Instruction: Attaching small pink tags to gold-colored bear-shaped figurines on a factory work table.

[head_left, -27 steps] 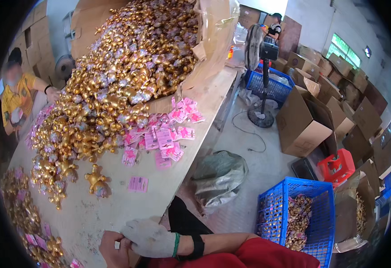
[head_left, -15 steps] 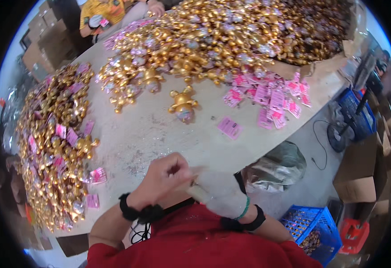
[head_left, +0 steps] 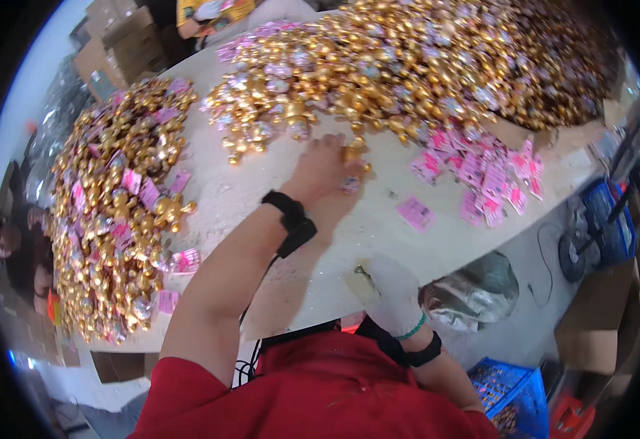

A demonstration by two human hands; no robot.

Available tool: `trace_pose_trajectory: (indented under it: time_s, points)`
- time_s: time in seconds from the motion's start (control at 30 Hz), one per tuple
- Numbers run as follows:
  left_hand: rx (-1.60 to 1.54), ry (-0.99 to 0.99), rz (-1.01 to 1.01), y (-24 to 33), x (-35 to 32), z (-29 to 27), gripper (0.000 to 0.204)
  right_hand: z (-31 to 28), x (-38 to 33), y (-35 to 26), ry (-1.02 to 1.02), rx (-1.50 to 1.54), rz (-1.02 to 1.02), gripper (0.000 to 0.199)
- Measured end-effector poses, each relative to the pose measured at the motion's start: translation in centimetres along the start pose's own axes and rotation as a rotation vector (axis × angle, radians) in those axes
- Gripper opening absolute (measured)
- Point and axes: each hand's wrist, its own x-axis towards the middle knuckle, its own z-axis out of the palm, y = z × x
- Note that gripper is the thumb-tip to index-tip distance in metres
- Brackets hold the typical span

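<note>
My left hand [head_left: 321, 167] reaches out over the table [head_left: 283, 293], its fingers curled round a shiny gold bear figure [head_left: 354, 151]. The hand hides part of this bear; its gold limbs and a glittery, iridescent part show beside the palm. In a pale glove, my right hand [head_left: 392, 293] stays close to my body over the table's near edge. Its fingertips pinch something small and dark, too blurred to name. Just beyond the left hand lies a big heap of gold bears [head_left: 408, 66].
More gold bears with pink tags pile up at the left [head_left: 119, 219]. Pink cards [head_left: 481, 172] lie at the right, with a single card [head_left: 416, 214] nearer. A sack [head_left: 473, 293], blue crate [head_left: 510, 391] and cardboard box [head_left: 590, 329] stand on the floor. Another person [head_left: 214, 14] sits across the table.
My left hand has left the right hand and stretched forward onto the lone gold bear. My right hand remains near my body. The whole view has shifted somewhat.
</note>
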Motion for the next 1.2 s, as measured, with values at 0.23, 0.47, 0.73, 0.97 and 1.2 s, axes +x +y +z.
trace_pose_trajectory:
  time_s: [0.23,0.47,0.73,0.97,1.2]
  points:
    - [-0.317,0.184,-0.08,1.8,0.8,1.6,0.054,0.6,-1.3,0.3,-0.07,-0.13,-0.031,0.009]
    - [-0.215,0.166,-0.441,1.9,-1.6,-0.2,0.078,1.6,-1.6,0.0,-0.083,-0.17,-0.134,0.014]
    - [-0.476,0.242,-0.617,-0.9,-0.7,2.6,0.064,1.8,-2.1,1.0,-0.056,-0.132,-0.137,0.01]
    - [-1.314,0.128,-0.583,-3.0,-2.2,0.9,0.035,2.2,-2.6,-0.4,-0.078,0.06,0.197,0.009]
    - [-2.005,0.191,-0.545,0.6,-8.3,-5.2,0.018,1.5,-1.7,-1.0,-0.149,-0.145,-0.058,0.016]
